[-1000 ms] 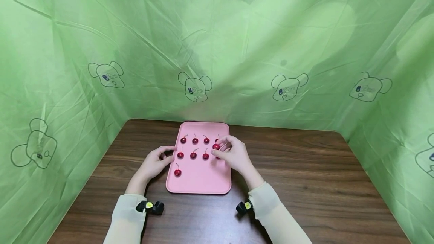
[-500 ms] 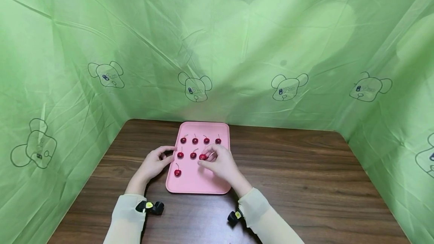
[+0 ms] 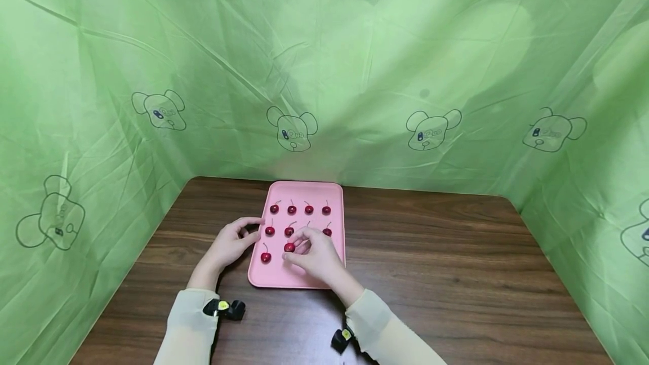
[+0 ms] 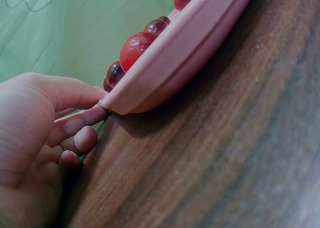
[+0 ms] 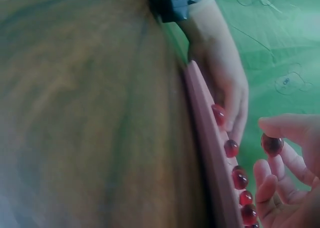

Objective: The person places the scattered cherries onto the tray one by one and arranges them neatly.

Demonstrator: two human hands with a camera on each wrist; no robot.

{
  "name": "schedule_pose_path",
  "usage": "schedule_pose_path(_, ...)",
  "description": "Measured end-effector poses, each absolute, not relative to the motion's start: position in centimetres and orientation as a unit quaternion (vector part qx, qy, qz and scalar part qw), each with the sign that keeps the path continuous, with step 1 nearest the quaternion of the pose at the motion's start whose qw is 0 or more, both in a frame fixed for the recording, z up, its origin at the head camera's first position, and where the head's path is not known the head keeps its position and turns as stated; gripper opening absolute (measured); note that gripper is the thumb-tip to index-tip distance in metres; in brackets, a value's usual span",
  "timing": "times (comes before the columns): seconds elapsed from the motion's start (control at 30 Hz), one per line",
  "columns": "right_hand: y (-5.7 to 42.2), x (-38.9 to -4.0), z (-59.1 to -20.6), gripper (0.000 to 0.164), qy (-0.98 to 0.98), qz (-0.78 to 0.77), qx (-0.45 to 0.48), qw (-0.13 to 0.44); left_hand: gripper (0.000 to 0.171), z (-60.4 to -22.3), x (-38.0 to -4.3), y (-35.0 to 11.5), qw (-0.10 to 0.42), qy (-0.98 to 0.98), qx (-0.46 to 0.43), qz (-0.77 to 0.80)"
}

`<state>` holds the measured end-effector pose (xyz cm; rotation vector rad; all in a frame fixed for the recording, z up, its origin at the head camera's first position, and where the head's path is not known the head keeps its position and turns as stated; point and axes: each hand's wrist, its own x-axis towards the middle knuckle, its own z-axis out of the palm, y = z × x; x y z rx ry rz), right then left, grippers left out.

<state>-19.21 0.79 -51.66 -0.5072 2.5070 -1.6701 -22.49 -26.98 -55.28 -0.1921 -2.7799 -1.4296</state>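
Note:
A pink tray lies on the table with several red, stemmed cherries set out in rows. My left hand pinches the tray's left rim between thumb and fingers, as the left wrist view shows at the tray corner. Over the tray's front half, my right hand pinches a cherry between thumb and fingertips. In the right wrist view that held cherry is raised off the tray. To its left, one cherry sits alone in the front row. My right hand partly hides the second row.
The brown wooden table extends to both sides and in front of the tray. A green cloth with printed mouse-like heads hangs behind and at the sides. Each wrist wears a black camera.
My right hand has carried its cherry leftward and toward the front, from the tray's right side to just in front of the second row. My left hand has stayed at the rim.

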Motion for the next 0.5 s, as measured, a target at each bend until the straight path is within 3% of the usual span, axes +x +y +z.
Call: schedule_pose_path(0.5,0.2,-18.9,-53.1,0.029,0.832,-0.523,-0.181,0.036,0.036,-55.3,-22.5,-27.0,0.011,-0.89,-0.067,-0.45)
